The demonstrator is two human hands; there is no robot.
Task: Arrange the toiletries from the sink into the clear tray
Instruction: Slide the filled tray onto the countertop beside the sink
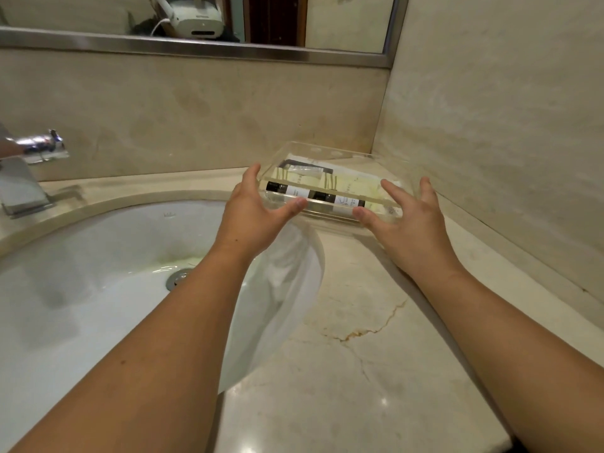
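Note:
The clear tray (330, 151) stands on the marble counter in the corner right of the sink (98, 273). Two small bottles (330, 199) with black caps and white labels lie end to end along its front wall. Behind them are pale yellow packets (356, 186) and a white tube with a dark comb (299, 166). My left hand (258, 210) grips the tray's front left corner, thumb on the front wall. My right hand (405, 220) grips the front right corner in the same way. No toiletries show in the sink basin.
A chrome faucet (29, 165) stands at the far left behind the basin. The marble counter (359, 322) runs towards me on the right, with a wall (506, 142) close beside the tray. A framed mirror (196, 47) hangs above the backsplash.

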